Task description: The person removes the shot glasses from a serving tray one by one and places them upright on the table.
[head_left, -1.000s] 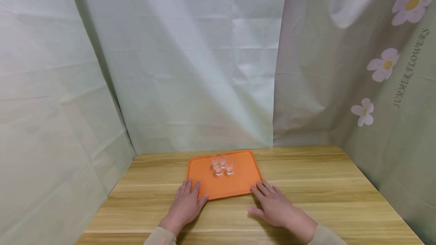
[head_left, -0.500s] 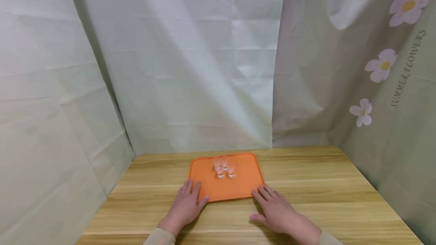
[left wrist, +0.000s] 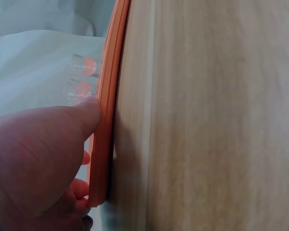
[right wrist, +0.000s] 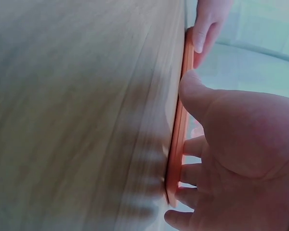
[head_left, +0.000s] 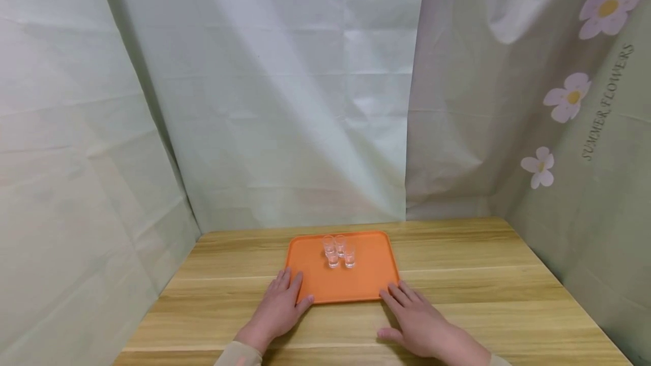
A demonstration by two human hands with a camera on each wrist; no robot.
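Observation:
On the wooden table lies an orange tray, bearing several small clear shot glasses grouped a little left of its middle. My left hand rests at the tray's near left corner, its fingers extended along the left rim and the thumb on the front rim. In the left wrist view, that thumb presses against the tray's edge. At the near right corner, my right hand has straight fingers touching the rim, its thumb spread out over the table. Two glasses show beyond the rim in the left wrist view.
The wooden table extends on both sides of the tray. Pale fabric curtains hang behind it and at the left and right. White flowers and lettering are printed on the right curtain.
The tray with its glasses has shifted slightly right and nearer, turning a little so its front edge lies straighter. My right hand has moved slightly right and nearer; the left has barely moved.

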